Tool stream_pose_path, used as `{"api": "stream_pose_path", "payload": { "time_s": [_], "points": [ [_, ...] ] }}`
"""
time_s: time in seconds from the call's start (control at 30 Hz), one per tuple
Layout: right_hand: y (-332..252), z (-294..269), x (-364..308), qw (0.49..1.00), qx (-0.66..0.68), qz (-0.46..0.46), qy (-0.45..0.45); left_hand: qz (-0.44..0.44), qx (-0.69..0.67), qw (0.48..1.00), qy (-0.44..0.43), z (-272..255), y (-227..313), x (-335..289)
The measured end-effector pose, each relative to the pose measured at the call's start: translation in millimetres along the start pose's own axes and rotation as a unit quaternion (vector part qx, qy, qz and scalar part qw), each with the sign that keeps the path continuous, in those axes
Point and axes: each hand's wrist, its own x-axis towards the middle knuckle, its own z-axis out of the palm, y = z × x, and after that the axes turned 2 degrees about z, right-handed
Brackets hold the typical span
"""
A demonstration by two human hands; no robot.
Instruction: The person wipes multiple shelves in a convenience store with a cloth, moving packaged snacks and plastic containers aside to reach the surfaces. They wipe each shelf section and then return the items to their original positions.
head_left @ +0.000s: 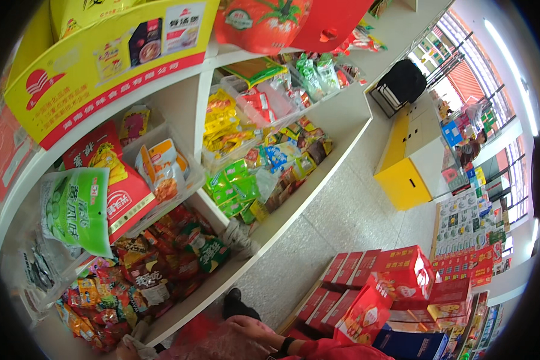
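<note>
At the bottom edge, my right hand (249, 329) comes out of a red sleeve with a black wristband. Its fingers curl at the edge of a thin, see-through red plastic bag (201, 339). My left hand (126, 349), partly cut off by the frame, is closed on a pale grey cloth (141, 333) beside the low shelf. Close to it, small wrapped snacks (102, 300) lie heaped in the lower compartment. A green snack pouch (75, 207) and a red snack pack (111, 180) stand above that heap.
White shelving (294, 222) curves along the left, with bins of packaged snacks (234, 186). A crumpled grey cloth (240, 237) lies on its ledge. Stacked red boxes (357, 270) stand at lower right, beyond grey floor (318, 234). Farther off are a yellow-and-white counter (405, 180) and black chair (404, 81).
</note>
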Motion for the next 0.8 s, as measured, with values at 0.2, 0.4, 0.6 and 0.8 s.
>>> {"api": "stream_pose_path", "payload": {
  "time_s": [0.2,0.4,0.6,0.8],
  "points": [
    [17.0,-85.7,-44.8,0.954,0.219,0.128,0.159,0.044,-0.104,0.966,0.234,12.3,5.2,-5.5],
    [64.6,-69.2,-111.6,0.919,0.248,0.229,0.206,-0.045,-0.059,0.996,-0.055,-28.0,20.4,19.3],
    [91.6,-59.9,-169.3,0.952,0.041,0.088,0.29,0.021,-0.015,0.984,-0.179,-80.8,66.0,45.6],
    [52.4,-40.3,-217.0,0.862,0.225,0.299,0.341,0.027,-0.014,0.933,-0.359,-168.8,117.0,66.0]
  ]
}}
